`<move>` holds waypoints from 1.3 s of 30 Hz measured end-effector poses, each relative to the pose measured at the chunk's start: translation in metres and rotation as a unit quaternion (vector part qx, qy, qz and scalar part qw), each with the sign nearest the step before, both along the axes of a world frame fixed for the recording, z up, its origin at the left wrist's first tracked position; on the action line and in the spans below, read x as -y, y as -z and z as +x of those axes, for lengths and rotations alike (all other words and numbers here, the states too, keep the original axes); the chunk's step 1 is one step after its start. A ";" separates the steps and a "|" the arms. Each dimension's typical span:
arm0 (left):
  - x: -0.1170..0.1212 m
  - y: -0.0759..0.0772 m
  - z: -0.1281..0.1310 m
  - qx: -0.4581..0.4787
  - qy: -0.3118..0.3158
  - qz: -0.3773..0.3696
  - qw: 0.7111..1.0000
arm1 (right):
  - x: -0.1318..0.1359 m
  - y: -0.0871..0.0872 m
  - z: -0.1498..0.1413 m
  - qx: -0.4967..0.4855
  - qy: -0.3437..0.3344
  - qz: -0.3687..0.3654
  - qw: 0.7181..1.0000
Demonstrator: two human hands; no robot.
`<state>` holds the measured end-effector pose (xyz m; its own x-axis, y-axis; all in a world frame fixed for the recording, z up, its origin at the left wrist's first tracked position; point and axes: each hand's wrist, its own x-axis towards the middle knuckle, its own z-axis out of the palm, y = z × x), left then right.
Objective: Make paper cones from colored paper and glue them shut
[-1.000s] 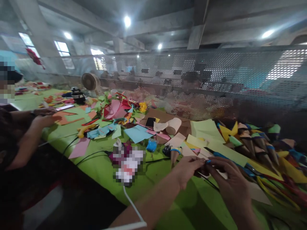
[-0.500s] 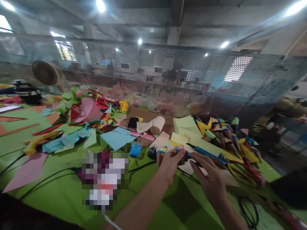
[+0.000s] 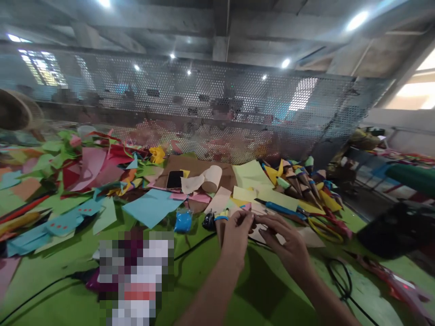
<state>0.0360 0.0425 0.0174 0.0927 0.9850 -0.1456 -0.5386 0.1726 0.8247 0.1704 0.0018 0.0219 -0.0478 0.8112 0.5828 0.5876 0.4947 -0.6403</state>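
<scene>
My left hand [image 3: 239, 233] is closed in a pinch, its fingertips almost meeting those of my right hand [image 3: 285, 237]. The right fingers are bent and pinched too. Whatever sits between the fingertips is too small and hidden to name. Just left of my left hand stands a brown cone [image 3: 220, 224] with a blue and yellow band, partly covered by the hand. A small black bundle [image 3: 208, 221] lies beside it, and farther left is a blue clear-wrapped packet [image 3: 183, 221]. Beyond my right hand lie a blue-handled tool [image 3: 282, 208] and yellow-handled scissors [image 3: 326, 232].
Coloured paper sheets [image 3: 152, 207] and scraps cover the green table [image 3: 197, 276]. A paper roll [image 3: 212, 178] and a phone [image 3: 175, 179] lie behind. Several paper cones [image 3: 302, 179] are heaped back right. A cable [image 3: 341, 280] coils at right. Perforated metal screen [image 3: 190, 108] borders the back.
The view has swung to the right, so the table's things appear farther left. My hands stay together in front; the dark piece with blue seen between the fingers earlier is now mostly hidden.
</scene>
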 end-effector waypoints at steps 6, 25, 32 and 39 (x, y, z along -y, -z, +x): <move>0.004 0.001 0.001 0.032 0.084 0.006 0.996 | -0.004 0.001 -0.001 -0.185 -0.012 -0.083 0.979; 0.009 -0.005 0.000 -0.002 0.116 0.037 0.993 | -0.004 0.000 -0.003 -0.387 -0.001 -0.158 0.908; 0.008 -0.005 -0.003 0.021 0.157 0.047 0.986 | -0.005 0.000 -0.001 -0.394 0.002 -0.155 0.906; 0.002 -0.002 -0.005 0.010 0.104 0.016 0.994 | -0.003 0.003 -0.001 -0.344 0.002 -0.169 0.924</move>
<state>0.0310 0.0402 0.0192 0.2983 0.9481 -0.1103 -0.5101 0.2560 0.8212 0.1689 0.0049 0.0193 0.2442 0.9514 0.1876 -0.0149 0.1971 -0.9803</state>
